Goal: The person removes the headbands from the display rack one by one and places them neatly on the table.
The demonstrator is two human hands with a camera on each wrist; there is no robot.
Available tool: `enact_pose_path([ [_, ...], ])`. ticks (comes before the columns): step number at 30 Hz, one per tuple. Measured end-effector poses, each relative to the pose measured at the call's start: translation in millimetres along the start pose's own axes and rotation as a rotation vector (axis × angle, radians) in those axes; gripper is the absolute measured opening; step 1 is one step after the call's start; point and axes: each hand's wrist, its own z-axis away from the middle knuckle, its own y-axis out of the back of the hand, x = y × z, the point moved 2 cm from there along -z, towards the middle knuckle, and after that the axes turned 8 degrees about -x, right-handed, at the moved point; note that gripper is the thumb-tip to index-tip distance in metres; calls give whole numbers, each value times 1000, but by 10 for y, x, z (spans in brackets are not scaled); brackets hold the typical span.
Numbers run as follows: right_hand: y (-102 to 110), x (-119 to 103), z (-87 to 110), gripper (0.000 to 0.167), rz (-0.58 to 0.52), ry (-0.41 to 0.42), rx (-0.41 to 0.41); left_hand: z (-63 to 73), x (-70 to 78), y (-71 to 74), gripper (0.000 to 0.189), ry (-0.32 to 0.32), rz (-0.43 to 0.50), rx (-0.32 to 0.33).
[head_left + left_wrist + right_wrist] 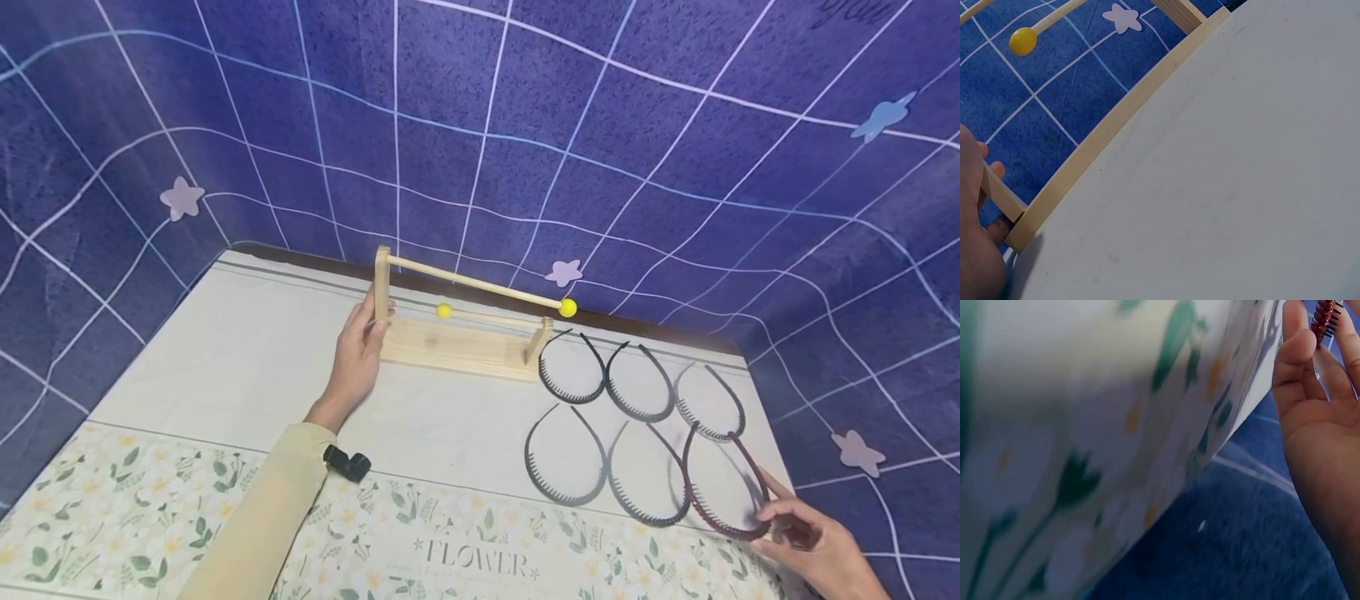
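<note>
A pale wooden stand [472, 348] has a flat base, an upright at each end and two rods tipped with yellow balls [567, 308]. My left hand [358, 354] grips its left upright; in the left wrist view the fingers [997, 169] wrap behind that upright. At the table's right edge, my right hand [817, 542] pinches a dark red toothed headband [705, 515] by its side. The right wrist view catches only a short piece of this headband [1324, 322] between thumb and fingers. Both rods carry no headband.
Several dark and grey toothed headbands [564, 502] lie in two rows right of the stand. The table has a white cloth [247, 358] with a flower-printed front part [465, 542]. Blue gridded fabric with stars [565, 272] surrounds the table's back and sides.
</note>
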Motion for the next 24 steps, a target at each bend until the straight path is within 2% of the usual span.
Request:
enact_pose_path([
  [6,73,134,104,41,-66,-34,-69,-15,-8,-11,68,-23,11,14],
  [12,100,253,152,42,-114,19,-93,-2,-10,7,69,-25,2,15],
  [14,100,272,161,42,-115,12,-96,-2,-18,8,69,-24,6,16],
  [16,100,279,162,42,-100,-10,-102,-6,-22,5,69,-26,8,19],
  [19,109,274,165,41,-44,-98,-120,-6,9,-5,69,-22,8,24],
  [22,113,263,166,42,24,-162,-133,10,127,-9,69,-13,18,19],
  [24,105,256,165,45,59,-161,-129,25,229,-8,69,-10,28,11],
])
